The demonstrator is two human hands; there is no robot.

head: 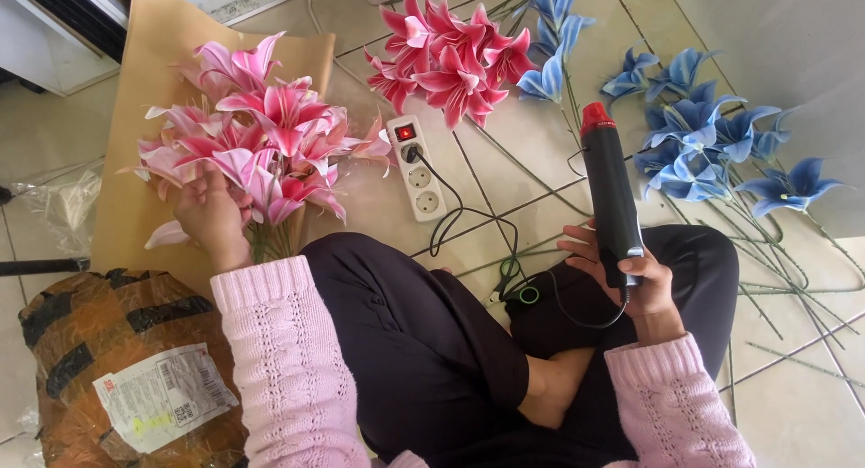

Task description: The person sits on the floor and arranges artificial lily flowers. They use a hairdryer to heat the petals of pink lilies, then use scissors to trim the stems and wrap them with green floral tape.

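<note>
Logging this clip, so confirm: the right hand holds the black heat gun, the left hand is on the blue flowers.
One detail is wrong. The head view shows the left hand on the pink flowers, not the blue flowers, which lie untouched on the floor to the right. The right hand does hold the black heat gun.

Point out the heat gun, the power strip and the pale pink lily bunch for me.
heat gun [609,184]: head view, on the black barrel above the right hand.
power strip [415,167]: head view, on its white body between sockets.
pale pink lily bunch [270,135]: head view, on central blooms.
</note>
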